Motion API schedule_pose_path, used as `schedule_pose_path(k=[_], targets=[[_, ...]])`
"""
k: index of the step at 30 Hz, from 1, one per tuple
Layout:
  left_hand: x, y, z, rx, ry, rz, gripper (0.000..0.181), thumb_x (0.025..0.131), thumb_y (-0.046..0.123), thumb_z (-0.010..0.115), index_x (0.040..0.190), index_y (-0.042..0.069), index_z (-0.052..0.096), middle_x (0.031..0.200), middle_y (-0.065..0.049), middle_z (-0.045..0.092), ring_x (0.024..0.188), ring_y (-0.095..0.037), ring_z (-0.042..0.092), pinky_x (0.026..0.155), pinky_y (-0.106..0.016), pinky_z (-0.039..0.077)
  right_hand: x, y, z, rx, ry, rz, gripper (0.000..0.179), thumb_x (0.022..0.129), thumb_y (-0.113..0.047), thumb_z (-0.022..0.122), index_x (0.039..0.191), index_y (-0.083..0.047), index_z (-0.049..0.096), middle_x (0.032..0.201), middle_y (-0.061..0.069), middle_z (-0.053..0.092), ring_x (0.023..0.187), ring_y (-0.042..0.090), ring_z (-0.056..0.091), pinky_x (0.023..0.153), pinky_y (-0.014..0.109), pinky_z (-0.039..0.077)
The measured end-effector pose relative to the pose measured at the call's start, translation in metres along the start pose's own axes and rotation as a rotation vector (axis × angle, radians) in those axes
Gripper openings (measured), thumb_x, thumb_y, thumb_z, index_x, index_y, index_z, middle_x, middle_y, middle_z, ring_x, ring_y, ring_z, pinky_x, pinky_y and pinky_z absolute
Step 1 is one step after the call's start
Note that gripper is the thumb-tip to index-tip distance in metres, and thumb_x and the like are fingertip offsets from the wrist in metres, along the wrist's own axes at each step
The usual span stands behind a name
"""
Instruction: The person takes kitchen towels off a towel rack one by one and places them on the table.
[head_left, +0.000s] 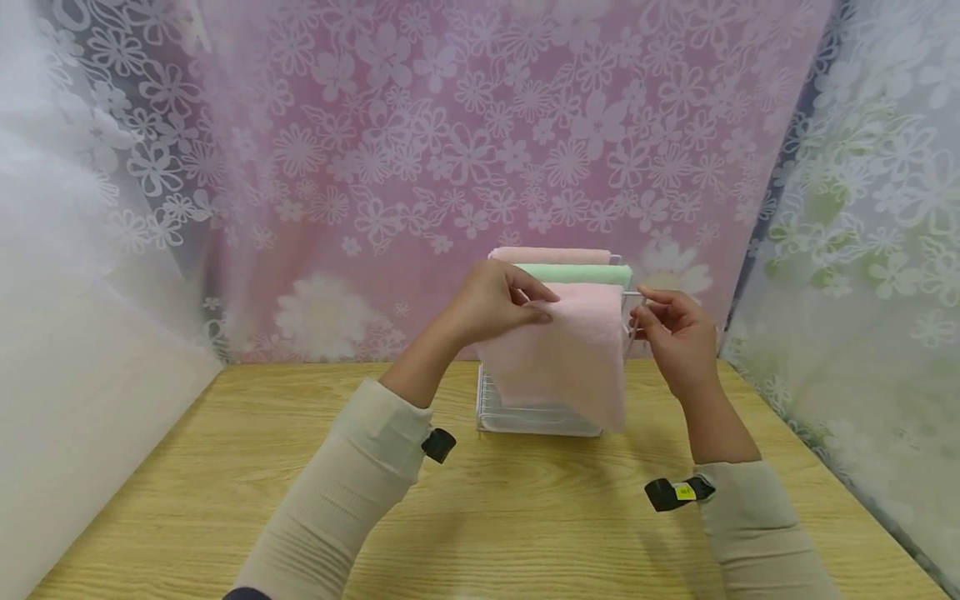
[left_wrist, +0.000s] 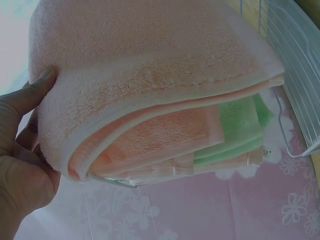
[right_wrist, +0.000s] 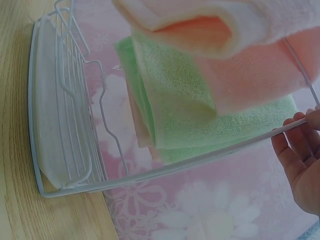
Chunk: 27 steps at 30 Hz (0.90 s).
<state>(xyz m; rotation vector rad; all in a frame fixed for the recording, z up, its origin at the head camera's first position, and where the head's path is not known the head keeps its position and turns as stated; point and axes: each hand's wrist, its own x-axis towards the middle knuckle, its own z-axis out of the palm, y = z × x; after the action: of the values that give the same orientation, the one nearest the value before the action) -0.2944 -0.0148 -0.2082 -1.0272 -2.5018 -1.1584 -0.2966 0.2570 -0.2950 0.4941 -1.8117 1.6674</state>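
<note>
A pink towel (head_left: 558, 354) hangs folded over the front bar of a white wire rack (head_left: 540, 421). My left hand (head_left: 498, 302) pinches the towel near its upper left, thumb on the outer face; in the left wrist view the other fingers of that hand (left_wrist: 22, 155) are partly hidden behind the cloth. My right hand (head_left: 678, 333) holds the rack's side wire at the upper right. In the right wrist view, thumb and fingertips close round that white wire (right_wrist: 225, 147). Behind the front towel hang a green towel (right_wrist: 185, 100) and another pink towel (head_left: 551, 255).
The rack stands on a wood-grain table (head_left: 285, 467) and has a white tray (right_wrist: 47, 105) at its base. A pink flowered curtain (head_left: 420, 167) hangs behind the table. Pale sheets (head_left: 885, 250) border both sides. Each sleeve carries a black wrist strap (head_left: 671, 493).
</note>
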Motion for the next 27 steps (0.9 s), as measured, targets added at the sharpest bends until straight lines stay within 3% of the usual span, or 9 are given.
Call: schedule_pose_path(k=[12, 27], targets=[[-0.01, -0.003, 0.001, -0.026, 0.033, 0.003, 0.015, 0.079, 0.014, 0.083, 0.094, 0.015, 0.08, 0.084, 0.009, 0.073, 0.065, -0.012, 0.059, 0.053, -0.02, 0.039, 0.0, 0.001, 0.0, -0.014, 0.006, -0.006, 0.029, 0.092, 0.004, 0.063, 0.12, -0.003, 0.068, 0.085, -0.001, 0.068, 0.073, 0.011, 0.066, 0.068, 0.019, 0.056], [-0.022, -0.011, -0.004, -0.071, 0.09, 0.041, 0.014, 0.078, 0.011, 0.084, 0.091, 0.013, 0.081, 0.084, 0.007, 0.074, 0.06, -0.012, 0.06, 0.054, -0.021, 0.044, 0.0, 0.004, -0.002, -0.044, 0.008, 0.001, 0.03, 0.093, 0.002, 0.062, 0.122, -0.004, 0.068, 0.087, -0.003, 0.069, 0.073, 0.013, 0.066, 0.068, 0.017, 0.055]])
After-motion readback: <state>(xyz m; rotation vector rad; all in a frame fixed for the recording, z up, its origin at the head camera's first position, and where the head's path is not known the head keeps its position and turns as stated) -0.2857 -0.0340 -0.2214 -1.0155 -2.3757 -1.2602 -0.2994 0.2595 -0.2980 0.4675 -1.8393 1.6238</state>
